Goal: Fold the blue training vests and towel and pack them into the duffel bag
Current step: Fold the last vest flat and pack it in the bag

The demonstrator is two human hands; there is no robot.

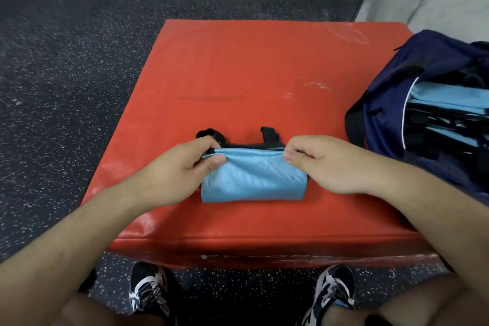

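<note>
A light blue training vest (pixel 251 180) with black trim lies folded into a small rectangle on the red padded mat (pixel 251 74). Its black straps stick out at the far edge. My left hand (pixel 185 169) pinches the vest's upper left corner between thumb and fingers. My right hand (pixel 322 164) pinches the upper right corner the same way. A navy duffel bag (pixel 397 103) stands open at the mat's right edge, with several folded light blue vests (pixel 449 98) inside it.
The mat sits on dark speckled rubber floor (pixel 66 87), with a grey wall behind and a wall corner at the far right. My two feet in black and white sneakers (pixel 148 291) stand just in front of the mat's near edge.
</note>
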